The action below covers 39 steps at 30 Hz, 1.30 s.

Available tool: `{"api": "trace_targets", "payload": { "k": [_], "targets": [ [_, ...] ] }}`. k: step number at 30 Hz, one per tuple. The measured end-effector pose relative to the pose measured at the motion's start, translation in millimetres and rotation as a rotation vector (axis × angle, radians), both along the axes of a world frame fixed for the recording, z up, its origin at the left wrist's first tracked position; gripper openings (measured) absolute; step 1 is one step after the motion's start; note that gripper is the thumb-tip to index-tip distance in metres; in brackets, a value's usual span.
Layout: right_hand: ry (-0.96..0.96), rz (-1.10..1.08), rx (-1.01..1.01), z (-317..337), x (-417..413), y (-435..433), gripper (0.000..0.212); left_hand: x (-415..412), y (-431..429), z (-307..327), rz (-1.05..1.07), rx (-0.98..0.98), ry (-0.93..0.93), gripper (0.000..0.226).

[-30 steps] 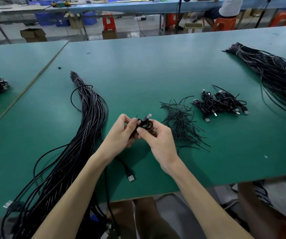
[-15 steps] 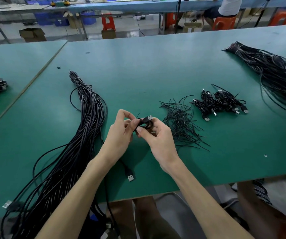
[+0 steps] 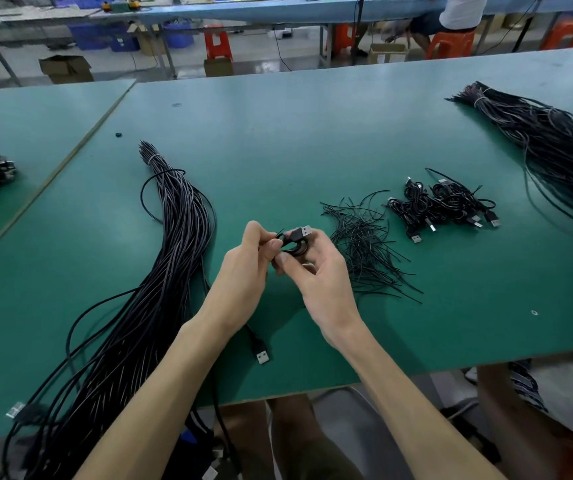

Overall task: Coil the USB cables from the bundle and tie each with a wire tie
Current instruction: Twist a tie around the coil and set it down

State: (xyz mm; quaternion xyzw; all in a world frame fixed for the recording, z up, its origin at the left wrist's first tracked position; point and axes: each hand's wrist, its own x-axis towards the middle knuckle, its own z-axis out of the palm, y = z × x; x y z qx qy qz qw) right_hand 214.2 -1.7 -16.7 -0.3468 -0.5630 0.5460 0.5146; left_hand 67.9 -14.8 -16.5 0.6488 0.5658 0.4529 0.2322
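So the coil (image 3: 293,243) is being held just above the worktop (image 3: 312,133), near its front edge, with both grips closed on it. It's being cradled in the curled fingers of the right hand (image 3: 323,285) and pinched on its left side by the thumb and forefinger of the left hand (image 3: 243,271).

Compared with a second ago, the plug (image 3: 303,232) is now being held flatter, pointing right rather than poking up, and the left fingertips are being bunched tighter against the loops. That's probably being done to twist a tie shut, so this cable is being judged as nearly finished. A thin end is being glimpsed by the left fingertips, but it's too small to be called a tie for sure.

The coil itself is being kept small and tight: black, a few loops, with the silver plug end sticking out on top.

Outward from there, the loose ties (image 3: 361,240) are being kept just to the right, with the finished coils (image 3: 444,202) beyond them. The big bundle (image 3: 174,237) is being left stretched out on the left, so plenty is still waiting to be done.
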Motion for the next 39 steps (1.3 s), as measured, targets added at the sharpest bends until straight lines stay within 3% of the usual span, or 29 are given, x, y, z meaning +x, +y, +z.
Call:
{"api": "trace_targets", "payload": {
  "k": [7,14,22,28,39],
  "targets": [
    [0.040,0.036,0.008,4,1,-1,0.029,1,0,5,-0.021,0.001,-0.116,0.020],
    [-0.005,-0.014,-0.008,3,0,-1,0.023,2,-2,9,-0.054,-0.042,-0.141,0.021],
    [0.006,-0.044,-0.040,-2,-1,1,0.015,-9,0,6,-0.200,-0.111,-0.085,0.022],
    [-0.063,-0.078,0.021,-5,1,1,0.010,-12,-1,6,-0.228,-0.047,0.083,0.023],
    [-0.156,-0.144,0.078,-1,-2,1,0.025,-9,1,-5,-0.063,0.011,0.181,0.018]
  ]
}}
